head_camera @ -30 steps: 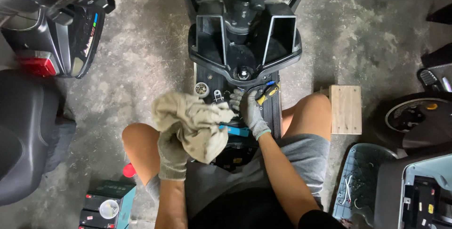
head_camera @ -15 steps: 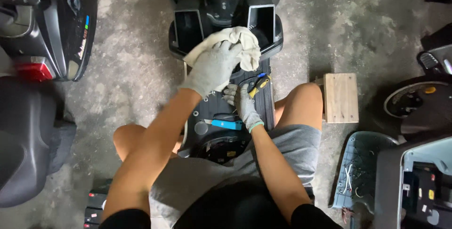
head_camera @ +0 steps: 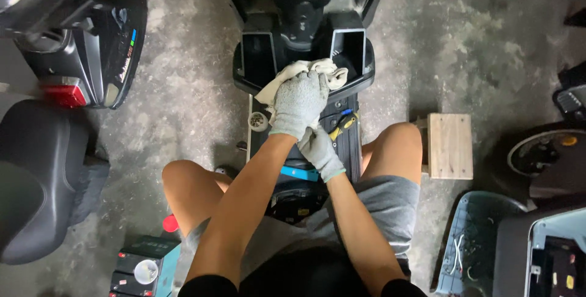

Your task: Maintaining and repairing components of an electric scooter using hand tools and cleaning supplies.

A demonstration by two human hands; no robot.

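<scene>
Gloved left hand (head_camera: 299, 103) presses a bunched pale rag (head_camera: 308, 71) onto the black scooter panel (head_camera: 360, 71), fingers clenched on it; gloved right hand (head_camera: 317, 147) rests just below, grip unclear.

There is only one view, from a camera worn on the person's head. It looks almost straight down, from close, over the arms and knees to the scooter floorboard (head_camera: 345, 144) and the concrete floor (head_camera: 183, 89) around it.
</scene>
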